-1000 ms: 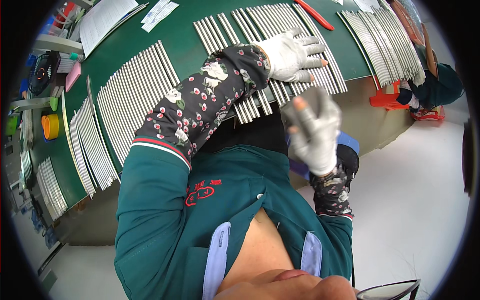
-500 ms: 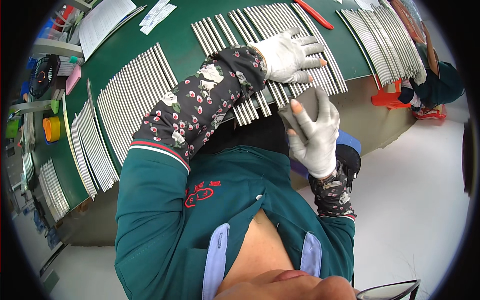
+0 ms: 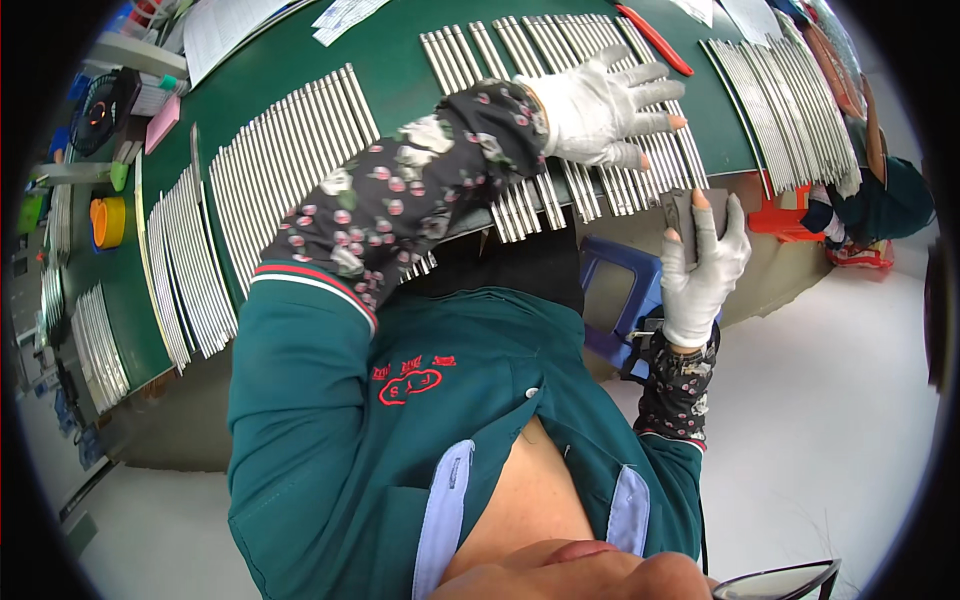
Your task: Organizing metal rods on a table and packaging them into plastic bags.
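Observation:
My left hand point(image 3: 600, 110), in a white glove with bare fingertips, lies flat with spread fingers across a row of slim silvery metal rods point(image 3: 565, 38). The rods lie side by side on a green table, their near ends at the table's front edge. In my right hand point(image 3: 700, 285), gloved the same way, is a flat grey block point(image 3: 682, 222), gripped between thumb and fingers. That block is upright by the near ends of the rods at the right of the row; whether it touches them I cannot tell.
More rod rows lie at left point(image 3: 290, 160) and far right point(image 3: 785, 115). A red-handled tool point(image 3: 655, 40) rests behind the middle row. Blue stool point(image 3: 615, 290) below the table edge; small fan point(image 3: 100, 115) and yellow tape roll point(image 3: 107, 222) at left. Another person point(image 3: 885, 200) sits at right.
My right hand has moved to the right along the table edge, taking the grey block with it. The left hand stays spread over the rods, and the whole view has shifted slightly.

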The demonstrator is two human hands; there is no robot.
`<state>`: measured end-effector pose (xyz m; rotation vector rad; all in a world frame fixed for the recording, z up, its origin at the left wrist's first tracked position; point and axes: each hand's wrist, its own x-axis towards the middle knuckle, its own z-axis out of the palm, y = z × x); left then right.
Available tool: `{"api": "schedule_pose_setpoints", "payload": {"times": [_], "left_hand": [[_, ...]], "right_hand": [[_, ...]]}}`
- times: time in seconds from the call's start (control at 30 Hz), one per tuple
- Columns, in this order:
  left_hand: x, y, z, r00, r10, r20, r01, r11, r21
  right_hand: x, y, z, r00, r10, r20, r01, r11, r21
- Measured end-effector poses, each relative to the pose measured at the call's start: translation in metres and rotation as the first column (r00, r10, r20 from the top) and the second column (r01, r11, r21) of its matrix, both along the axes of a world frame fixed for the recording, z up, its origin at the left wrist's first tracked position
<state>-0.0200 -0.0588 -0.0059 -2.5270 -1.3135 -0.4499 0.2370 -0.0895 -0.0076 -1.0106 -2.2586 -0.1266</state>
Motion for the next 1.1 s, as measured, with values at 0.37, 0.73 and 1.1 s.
{"api": "schedule_pose_setpoints", "payload": {"times": [0.37, 0.73, 1.1], "left_hand": [[-0.07, -0.065, -0.011, 0.988, 0.123, -0.093, -0.136, 0.979, -0.155], [-0.052, -0.038, -0.017, 0.982, 0.16, -0.1, -0.171, 0.978, -0.115], [-0.052, -0.04, -0.001, 0.989, 0.135, -0.06, -0.145, 0.971, -0.191]], "right_hand": [[-0.06, -0.066, 0.006, 0.904, 0.421, 0.07, -0.397, 0.889, -0.227], [-0.039, -0.009, 0.001, 0.99, -0.074, 0.122, 0.081, 0.995, -0.051], [-0.022, 0.061, 0.033, 1.0, -0.023, -0.006, 0.023, 0.999, 0.026]]}}
